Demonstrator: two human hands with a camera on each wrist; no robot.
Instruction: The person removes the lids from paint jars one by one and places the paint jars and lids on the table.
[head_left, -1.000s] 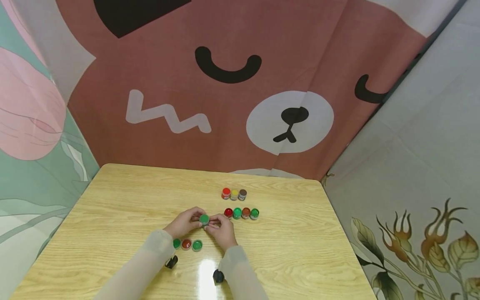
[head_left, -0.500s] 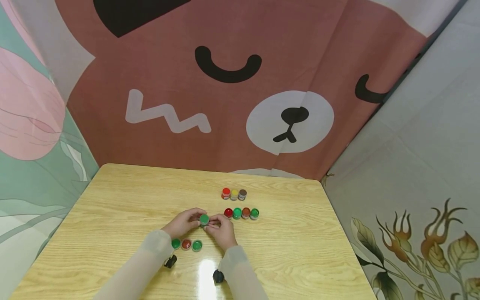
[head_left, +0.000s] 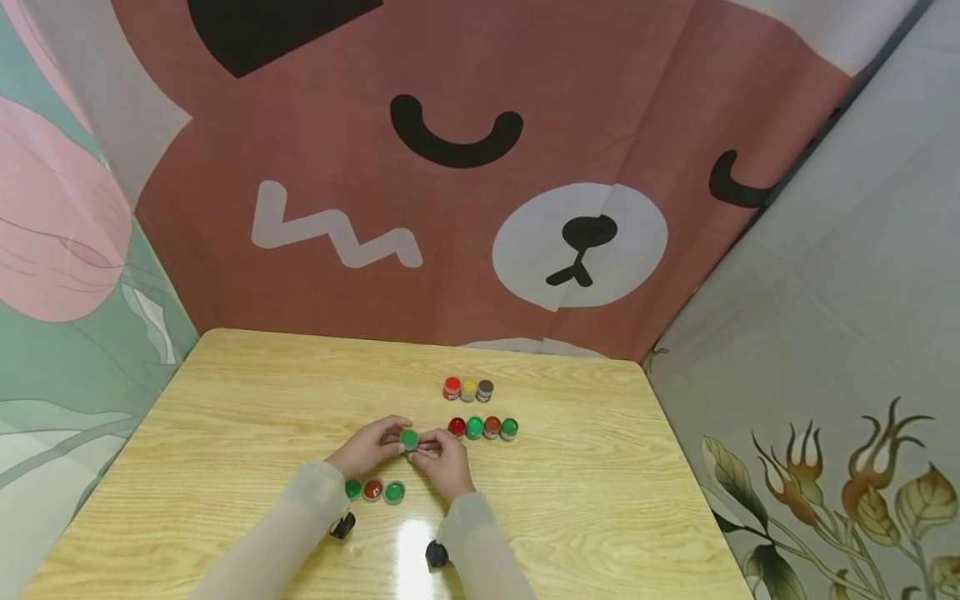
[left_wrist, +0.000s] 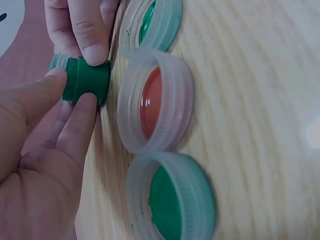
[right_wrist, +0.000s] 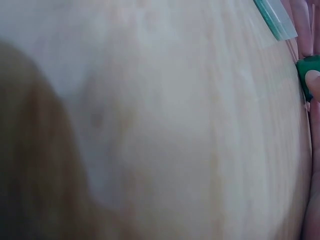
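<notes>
A small green paint pot (head_left: 408,439) with a translucent ribbed cap is held between both hands above the middle of the table. My left hand (head_left: 367,446) grips it from the left; in the left wrist view its thumb lies at the cap (left_wrist: 60,61) and a fingertip presses the green body (left_wrist: 89,80). From the other side my right hand (head_left: 446,465) pinches the same pot, a thumb showing on the green in the right wrist view. Close in front of the hands lie three upturned caps with paint inside: green (head_left: 352,488), reddish-brown (head_left: 372,489) and green (head_left: 394,492).
Right of the hands stands a row of several uncapped paint pots, among them a dark red one (head_left: 457,427) and a green one (head_left: 509,429). Behind them are three capped pots: red (head_left: 452,388), yellow (head_left: 468,390), brown (head_left: 485,390). The wooden table (head_left: 600,500) meets a printed curtain at the back.
</notes>
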